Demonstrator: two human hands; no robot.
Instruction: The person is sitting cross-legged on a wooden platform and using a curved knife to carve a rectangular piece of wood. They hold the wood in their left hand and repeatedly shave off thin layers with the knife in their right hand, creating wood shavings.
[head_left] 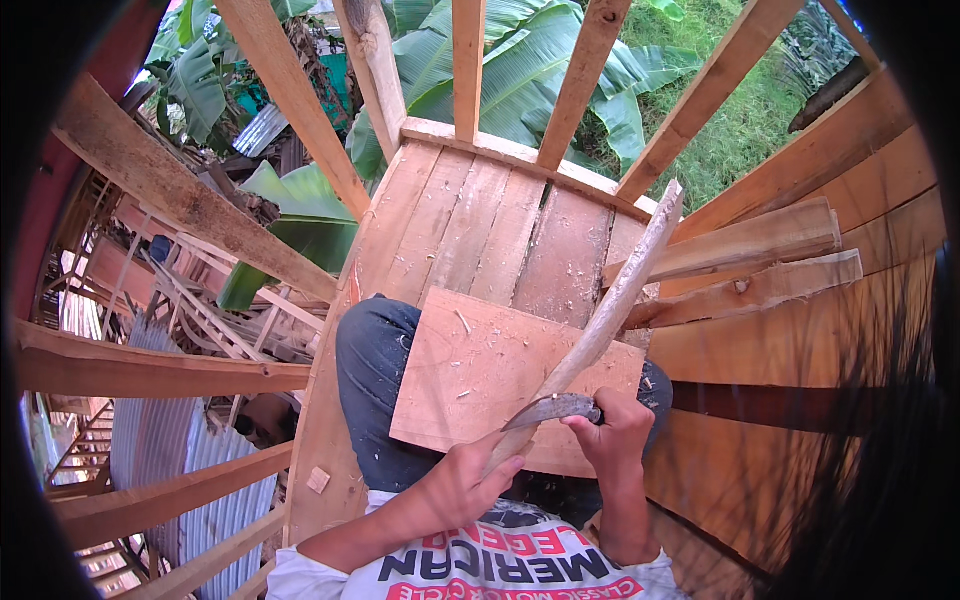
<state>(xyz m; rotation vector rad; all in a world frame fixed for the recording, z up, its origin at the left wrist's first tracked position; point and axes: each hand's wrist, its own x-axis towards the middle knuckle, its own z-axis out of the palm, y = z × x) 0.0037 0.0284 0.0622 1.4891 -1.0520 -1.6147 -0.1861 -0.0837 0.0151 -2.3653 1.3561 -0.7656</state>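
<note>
Head view: person is sitting on a plank platform w/ a flat wooden board lying across the lap. L hand is gripping the near end of a long wooden stick, fingers closed round it; stick is slanting up & away to the right, its far tip reaching past the platform edge. R hand is clenching the handle of a curved knife, blade pointing left and lying against the stick just above the L hand, over the board's near edge. Small pale shavings are lying on the board. No containers are showing. Two loose planks are resting to the right, near the stick's upper part. Slanted wooden posts are rising from the platform's far edge; banana leaves are showing behind them. Corrugated metal sheeting is lying lower left, below.
</note>
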